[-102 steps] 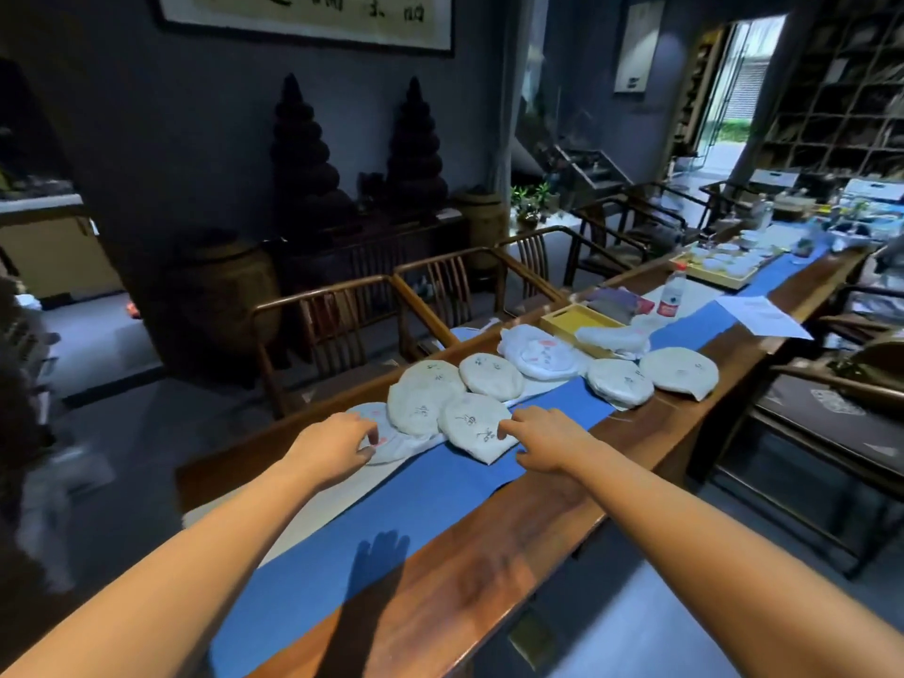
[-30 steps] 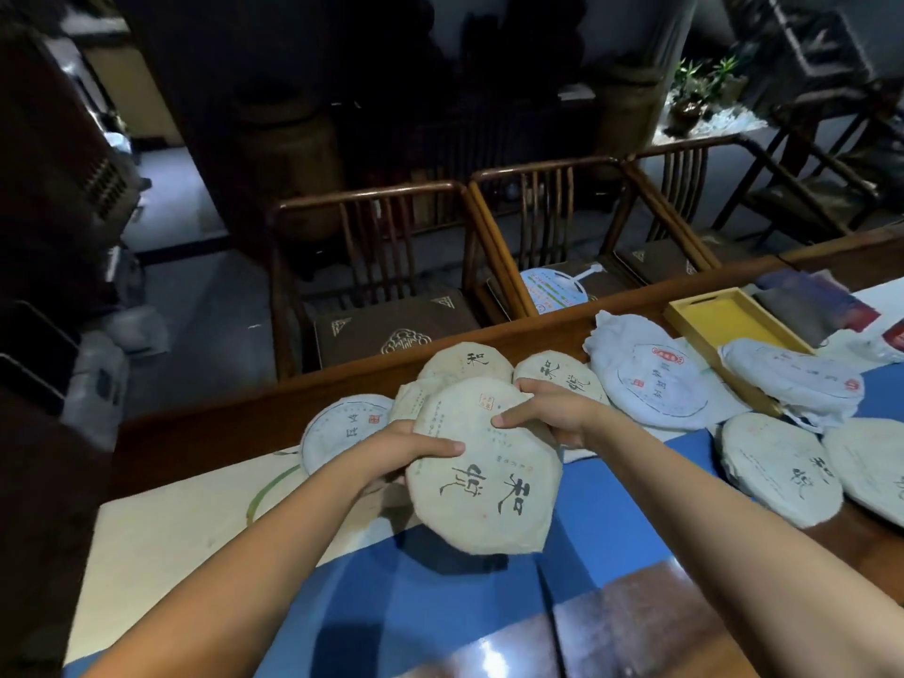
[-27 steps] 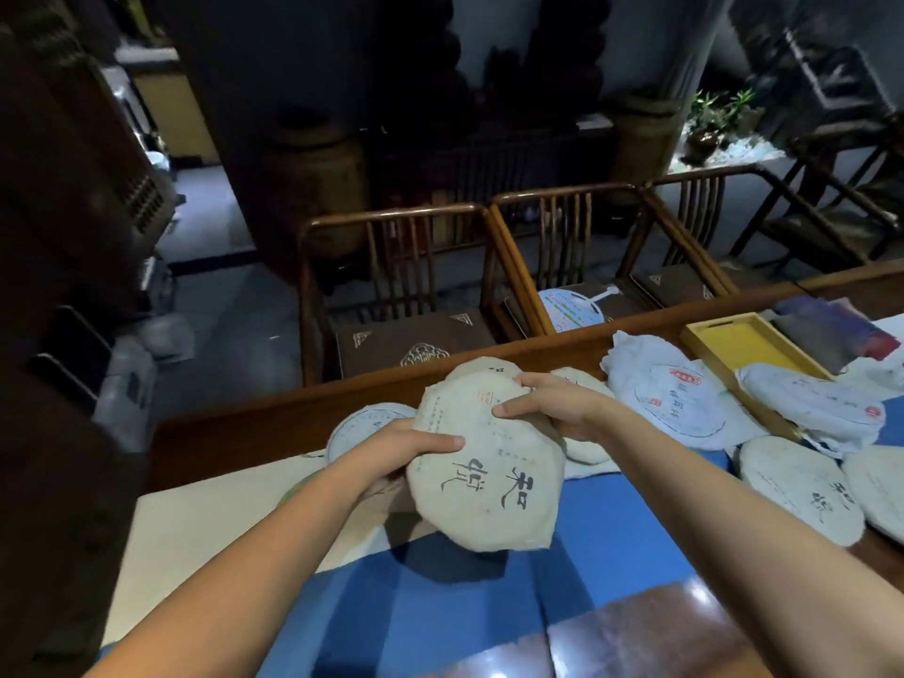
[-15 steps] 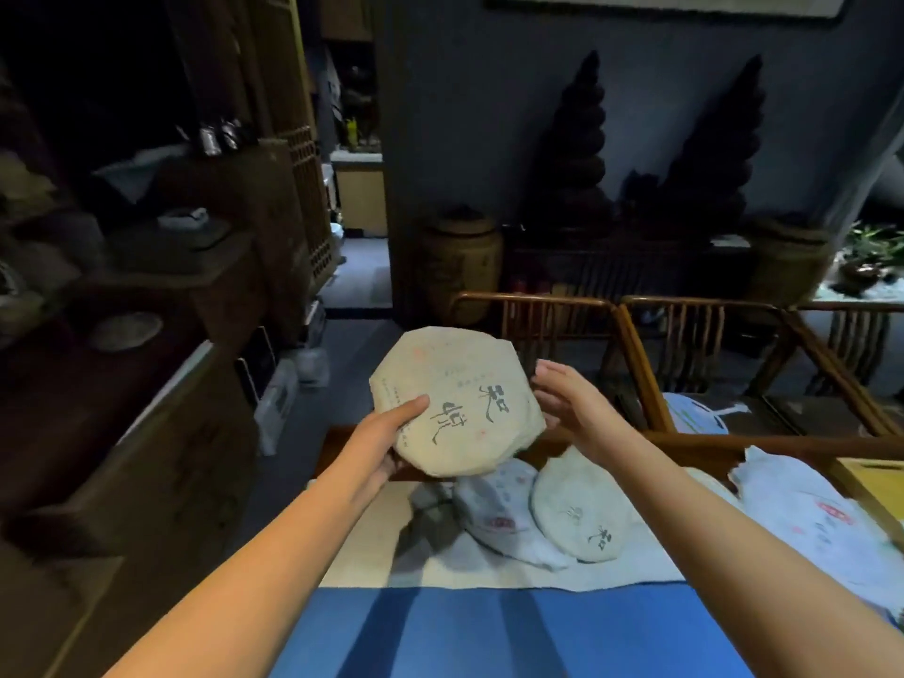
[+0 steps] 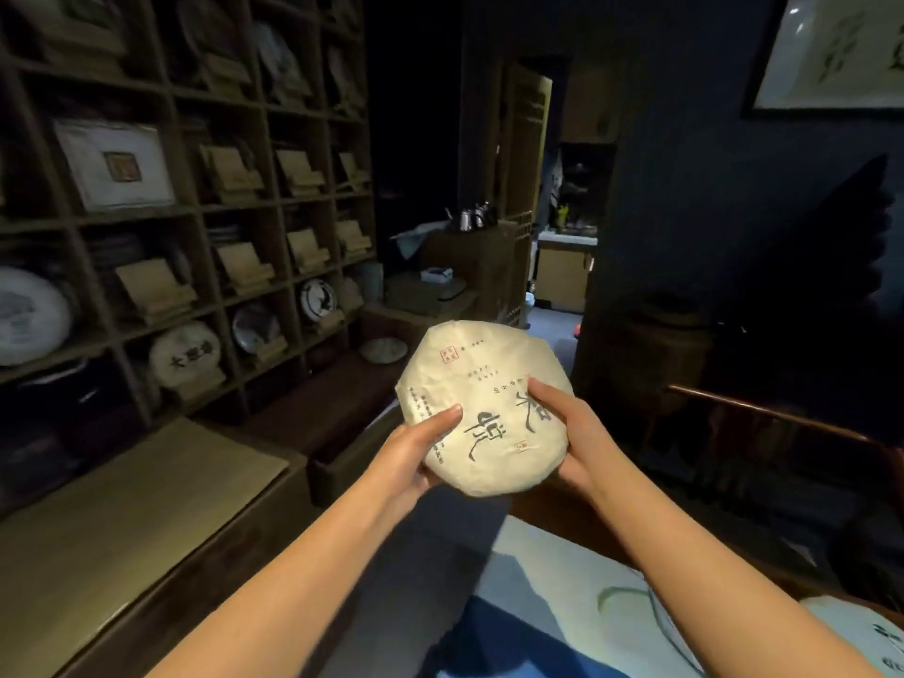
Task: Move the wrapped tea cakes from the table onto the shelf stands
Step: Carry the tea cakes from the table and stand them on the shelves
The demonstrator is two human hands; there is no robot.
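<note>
On the far left a dark wooden shelf unit [image 5: 195, 212] rises in a grid of compartments, several holding bare wooden stands [image 5: 242, 267] and a few holding wrapped discs. One large pale disc [image 5: 29, 313] sits at the left edge, and a lower compartment holds a wrapped cake on a stand [image 5: 185, 353] with dark brush characters too small to read surely. Above, a white framed sheet [image 5: 115, 163] carries a small square seal mark. Below the shelves runs a low wooden cabinet top [image 5: 122, 521]. In the middle, held up in the air well apart from the shelves, is the wrapped tea cake [image 5: 482, 408], a round disc in creased cream paper, tilted slightly with its face toward the camera. Its wrapper shows large black calligraphy, fine columns of small print that cannot be read, and two small red seal stamps. The left hand [image 5: 416, 452] grips its lower left edge, thumb lying across the face and fingers curled behind. The right hand [image 5: 570, 433] grips the right edge, thumb on the face by the calligraphy, fingers hidden behind. At lower right lies the desk [image 5: 533, 560] with a blue runner [image 5: 513, 643] and another wrapped cake [image 5: 870, 638] at the corner.
</note>
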